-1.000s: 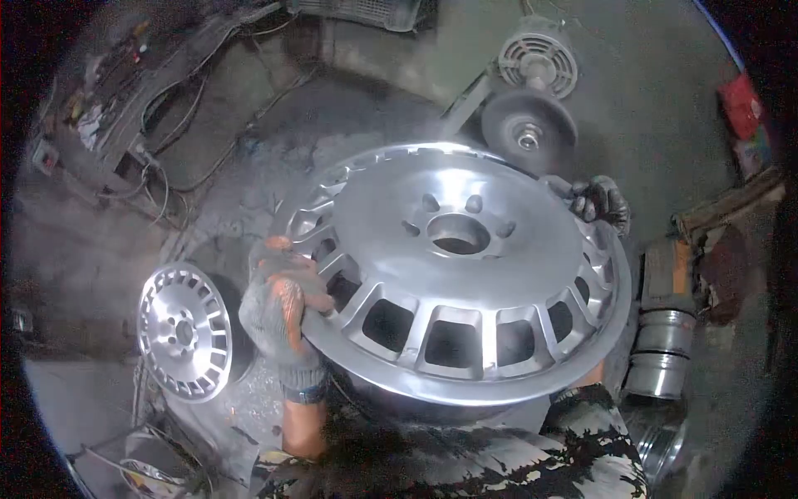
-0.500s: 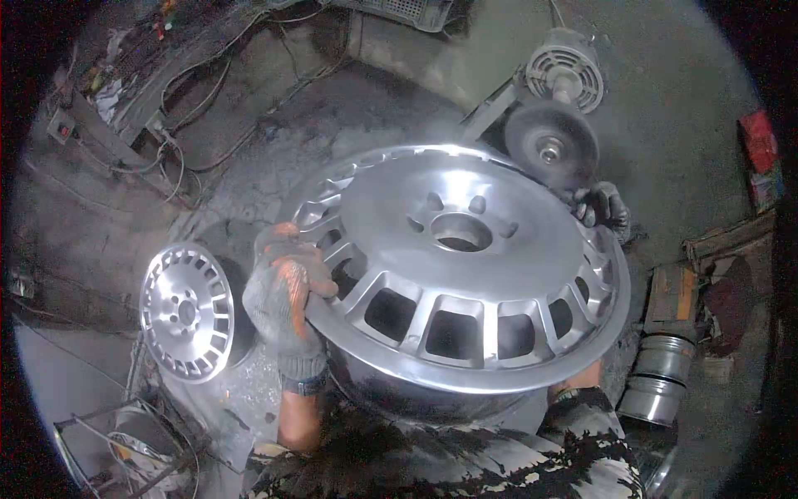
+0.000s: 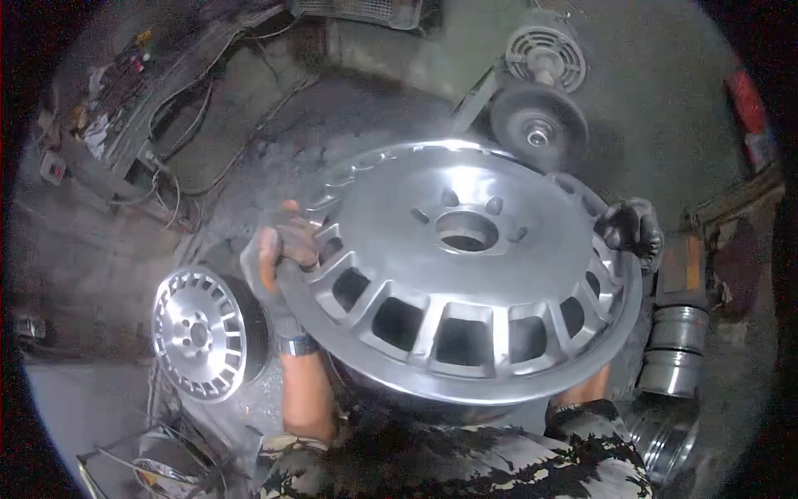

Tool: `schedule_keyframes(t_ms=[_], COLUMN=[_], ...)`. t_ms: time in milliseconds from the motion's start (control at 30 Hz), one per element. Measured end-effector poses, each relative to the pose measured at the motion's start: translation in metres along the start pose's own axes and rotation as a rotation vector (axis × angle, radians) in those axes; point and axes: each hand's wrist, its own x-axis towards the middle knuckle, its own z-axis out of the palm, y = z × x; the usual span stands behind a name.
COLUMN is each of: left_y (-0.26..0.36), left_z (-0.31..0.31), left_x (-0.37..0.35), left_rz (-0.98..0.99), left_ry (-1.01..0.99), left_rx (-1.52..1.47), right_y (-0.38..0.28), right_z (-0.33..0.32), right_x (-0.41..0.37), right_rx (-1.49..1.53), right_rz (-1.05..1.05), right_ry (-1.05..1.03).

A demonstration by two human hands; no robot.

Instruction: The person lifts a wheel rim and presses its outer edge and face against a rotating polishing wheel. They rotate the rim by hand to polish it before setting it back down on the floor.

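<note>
A large silver alloy wheel rim [image 3: 399, 254] fills the middle of the head view, its face tilted up toward me. Wearing a grey glove with orange patches, my left hand [image 3: 281, 249] is closed round its left edge. My right hand [image 3: 633, 229], in a dark-stained glove, grips the opposite edge with fingers near the slots. Just beyond the far edge of the rim is a round polishing wheel [image 3: 539, 129] on a motor [image 3: 544, 58], its surface blurred by motion. Parts of both palms are hidden behind the rim.
To the left a second, similar wheel rim [image 3: 199, 334] leans at a slant. Metal cylinders [image 3: 675, 349] stand at the right, near a wooden box [image 3: 680, 266]. Loose cables [image 3: 204, 175] run along the left side, and a wire-framed object [image 3: 162, 466] sits at the lower left.
The rim has shifted slightly right and its far edge sits a little farther from the polishing wheel. My right hand has moved right and down with its edge; my left grip has shifted. The view has moved too.
</note>
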Motion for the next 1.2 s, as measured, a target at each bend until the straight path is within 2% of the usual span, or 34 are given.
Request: schedule_keyframes(t_ms=[100,167,200,267,300,367,600,667,700,767,933,1033,1100,1133,1200], left_y=[-0.025,-0.053,-0.046,-0.039,-0.015,-0.002,-0.006,-0.014,-0.033,-0.031,0.002,-0.017,-0.012,-0.005,-0.008], left_z=[-0.011,-0.057,-0.068,-0.064,-0.024,-0.005,-0.003,-0.026,-0.058,-0.061,-0.025,-0.039,-0.030,-0.018,-0.017], left_x=[0.000,-0.013,-0.015,-0.020,-0.015,-0.011,-0.004,-0.013,-0.020,-0.021,-0.023,-0.020,-0.009,-0.007,-0.001], left_rz=[0.190,0.012,-0.078,-0.113,-0.051,0.015,0.053,-0.073,-0.199,-0.306,-0.217,-0.280,-0.190,-0.304,-0.338], left_ry=[-0.094,-0.314,-0.319,-0.204,-0.086,0.039,-0.013,-0.108,-0.187,-0.199,-0.045,-0.036,-0.017,0.132,0.206], left_rx=[-0.048,-0.230,-0.181,-0.075,-0.021,0.029,0.226,-0.005,-0.247,-0.442,-0.035,-0.107,-0.131,-0.231,-0.258], right_y=[-0.006,-0.003,-0.002,0.005,0.010,0.017,0.043,0.045,0.047,0.049,0.044,0.036,0.026,0.019,0.007], right_z=[-0.006,-0.006,-0.006,-0.004,-0.004,-0.002,0.009,0.011,0.012,0.014,0.013,0.011,0.008,0.006,0.002], right_x=[-0.007,-0.005,-0.004,0.002,0.009,0.020,0.053,0.053,0.054,0.057,0.046,0.037,0.022,0.016,-0.001], right_rx=[-0.007,-0.006,-0.005,0.006,0.017,0.033,0.093,0.102,0.106,0.117,0.101,0.078,0.053,0.045,0.029], right_rz=[0.001,0.000,-0.005,-0.004,0.001,0.009,0.035,0.036,0.039,0.044,0.050,0.058,0.058,0.054,0.045], right_ry=[0.033,0.041,0.038,0.022,0.010,-0.015,-0.085,-0.097,-0.102,-0.114,-0.111,-0.099,-0.084,-0.074,-0.055])
